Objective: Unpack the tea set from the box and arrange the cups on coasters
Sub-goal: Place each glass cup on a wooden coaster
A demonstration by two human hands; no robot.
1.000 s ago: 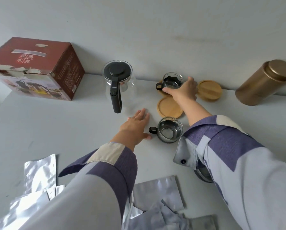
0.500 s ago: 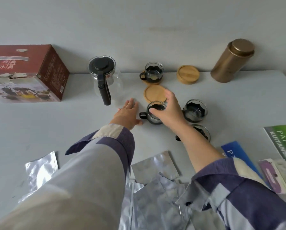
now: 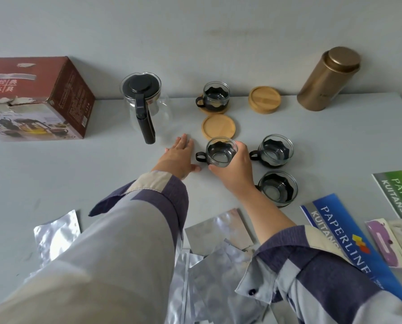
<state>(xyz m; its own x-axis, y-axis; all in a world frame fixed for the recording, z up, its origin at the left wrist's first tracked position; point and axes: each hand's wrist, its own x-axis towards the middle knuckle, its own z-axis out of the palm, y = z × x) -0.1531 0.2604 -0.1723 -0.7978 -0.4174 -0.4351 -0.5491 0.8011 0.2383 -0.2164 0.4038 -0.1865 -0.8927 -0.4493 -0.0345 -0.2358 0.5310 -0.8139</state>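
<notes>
Glass cup with black holder (image 3: 221,152): gripped around its right side by the right hand (image 3: 236,170), just at 6 o'clock of a bare bamboo coaster (image 3: 218,126); whether it is lifted off the table (image 3: 78,174) cannot be told.

Left hand (image 3: 177,159): laid flat on the table, fingers straight, nothing held, at 9 o'clock of the gripped cup.

Second cup (image 3: 215,94): seated on a coaster (image 3: 213,109) at 12 o'clock of the bare one.

Coaster stack (image 3: 264,99): placed at 3 o'clock of the seated cup.

Two further cups (image 3: 275,149) (image 3: 277,188): set directly on the table at 3 and 4 o'clock of the gripped cup.

Glass teapot with black lid and handle (image 3: 144,106): positioned at 10 o'clock of the left hand.

Red carton (image 3: 39,97): stationed at far 9 o'clock.

Gold canister (image 3: 328,79): located at 2 o'clock, near the wall.

Silver foil pouches (image 3: 218,232): scattered at 6 o'clock.

Paperline receipt books (image 3: 342,237): laid at 4 o'clock.
</notes>
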